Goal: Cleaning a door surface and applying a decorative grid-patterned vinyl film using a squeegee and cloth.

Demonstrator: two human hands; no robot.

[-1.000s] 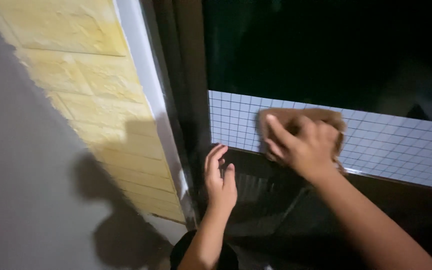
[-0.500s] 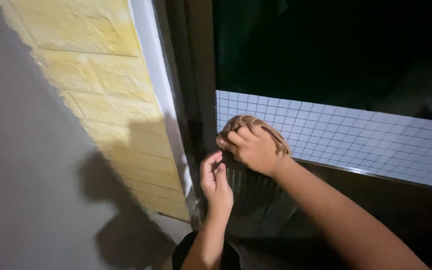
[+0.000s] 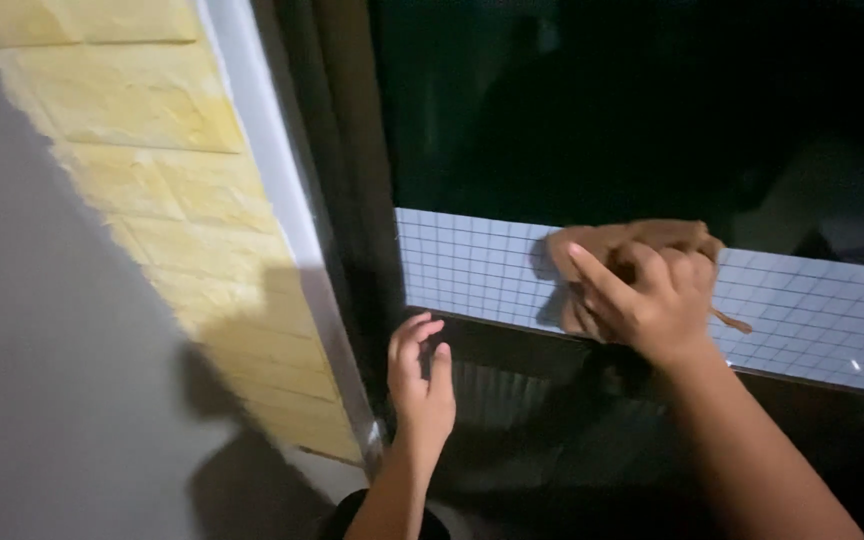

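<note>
1. While the right hand (image 3: 652, 300) presses a brown cloth (image 3: 622, 255) flat against the gridded white strip (image 3: 812, 320) at the bottom of the dark window pane (image 3: 592, 110), its fingers lie spread over the cloth, closed down on it rather than pinching it.
2. Cloth sits about mid-strip, well right of the strip's left edge and touching its lower edge; a loose corner or thread trails out to the right.
3. Left hand (image 3: 420, 380) is empty, fingers apart and slightly curled, palm against the dark panel (image 3: 512, 395) just below the strip's lower left corner, close to the dark frame post (image 3: 352, 200).
4. Progress, judged only from how things lie: wiping of the strip looks under way, not finished. Cloth covers only a small patch; the strip's left end and the long stretch toward the right edge lie uncovered.
5. Cannot tell which parts are already clean: lighting is dim and no dirt or streaks show up.
6. Upper glass is dark, no cloth on it.
7. Surroundings: white trim (image 3: 272, 200) left of the frame post, then a yellow brick-pattern wall panel (image 3: 142, 130), grey wall (image 3: 42, 380) with the arm's shadow.
</note>
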